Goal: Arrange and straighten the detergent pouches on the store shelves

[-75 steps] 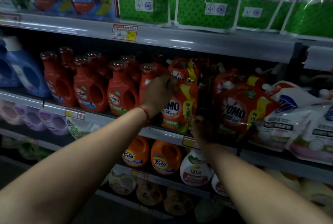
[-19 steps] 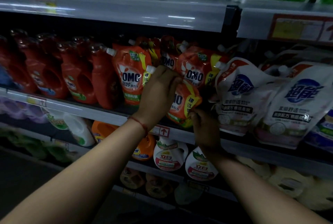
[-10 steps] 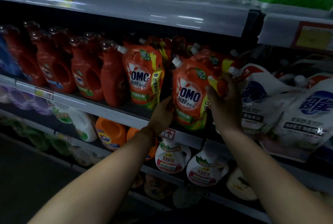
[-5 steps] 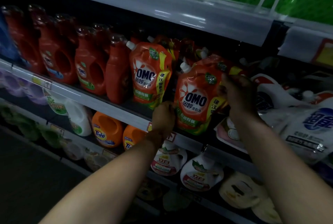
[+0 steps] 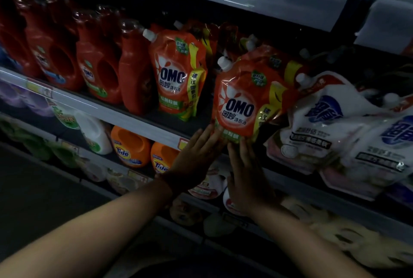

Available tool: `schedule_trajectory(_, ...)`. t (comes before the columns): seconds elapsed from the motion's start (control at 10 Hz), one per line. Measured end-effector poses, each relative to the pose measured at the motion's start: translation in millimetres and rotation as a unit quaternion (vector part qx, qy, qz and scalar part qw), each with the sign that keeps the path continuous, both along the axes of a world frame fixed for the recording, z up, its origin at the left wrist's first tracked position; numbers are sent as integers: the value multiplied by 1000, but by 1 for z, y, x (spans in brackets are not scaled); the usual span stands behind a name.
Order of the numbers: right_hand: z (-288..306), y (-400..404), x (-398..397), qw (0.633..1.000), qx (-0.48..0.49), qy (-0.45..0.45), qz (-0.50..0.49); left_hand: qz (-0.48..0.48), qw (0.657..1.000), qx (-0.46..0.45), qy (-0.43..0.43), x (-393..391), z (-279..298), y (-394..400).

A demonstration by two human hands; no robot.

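The middle shelf (image 5: 138,119), a pale-edged store shelf, carries the goods at hand level. Two straight-fingered hands, left hand (image 5: 196,157) and right hand (image 5: 247,172), press the lower edge of an orange OMO pouch (image 5: 240,101) standing at the shelf front. Left of that contact, a second OMO pouch (image 5: 177,76) stands upright, apart from the first. Further left, red detergent bottles (image 5: 98,63) stand in rows. Right of the contact, white pouches (image 5: 330,121) lean and overlap. Below the hands, a lower shelf (image 5: 73,143) holds orange Tide bottles (image 5: 130,147).
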State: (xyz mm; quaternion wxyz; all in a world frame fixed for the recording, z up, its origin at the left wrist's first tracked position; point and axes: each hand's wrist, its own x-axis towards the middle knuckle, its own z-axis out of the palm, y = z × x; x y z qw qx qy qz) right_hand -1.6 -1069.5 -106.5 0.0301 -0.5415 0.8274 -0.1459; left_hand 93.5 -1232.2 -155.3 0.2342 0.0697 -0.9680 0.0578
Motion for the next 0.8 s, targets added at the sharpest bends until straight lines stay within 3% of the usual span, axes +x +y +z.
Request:
schedule_trajectory(0.2, -12, -18, -24, 999, -14, 43, 4, 24, 995, -57, -82, -8, 19, -19)
schedule_trajectory(0.3, -6, -24, -35, 999, -11, 33, 14, 52, 988, -34, -139, -16, 35, -21)
schedule_trajectory(0.6, 20, -27, -37, 1000, 23, -8, -9, 79, 976, 21, -203, -17, 72, -2)
schedule_trajectory(0.8, 74, -8, 6, 988, 104, -51, -105, 82, 970, 71, -219, 28, 112, 10)
